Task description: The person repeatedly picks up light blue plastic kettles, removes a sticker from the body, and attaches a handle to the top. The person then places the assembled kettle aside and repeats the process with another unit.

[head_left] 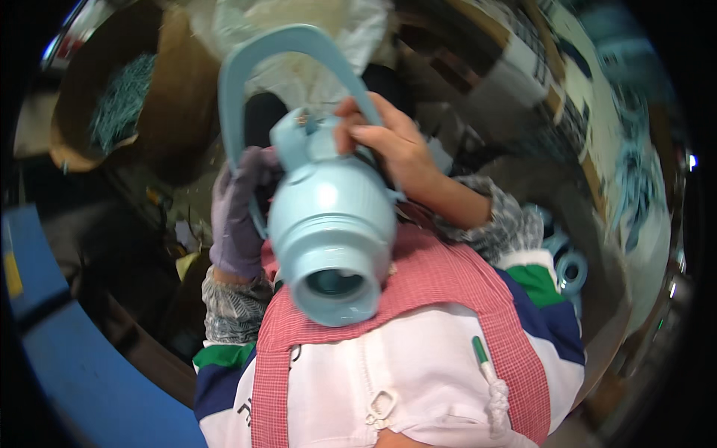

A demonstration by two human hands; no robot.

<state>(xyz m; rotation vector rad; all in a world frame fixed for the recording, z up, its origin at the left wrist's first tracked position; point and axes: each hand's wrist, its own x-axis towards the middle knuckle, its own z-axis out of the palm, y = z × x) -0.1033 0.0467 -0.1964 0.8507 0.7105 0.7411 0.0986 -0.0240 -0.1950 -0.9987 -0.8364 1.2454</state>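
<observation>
A glossy light-blue plastic thermos jug shell (328,196) hangs in front of my chest, its round open mouth tilted toward me. Its wide looped carrying handle (299,36) arches up on the far side. My left hand (237,213), in a lavender glove, is closed on the shell's left side by the handle; some of its fingertips are hidden behind the blue plastic. Bare and bent at the fingers, my right hand (396,145) grips the shell's far end, at the narrow part beside the handle's right arm.
At the upper left stands a brown cardboard drum (175,104) holding many thin blue-green strips (125,101). A blue surface (89,373) curves along the lower left. To the right, light-blue ring-shaped parts (571,270) lie in a container, and blue strips (638,183) rest on a pale sheet.
</observation>
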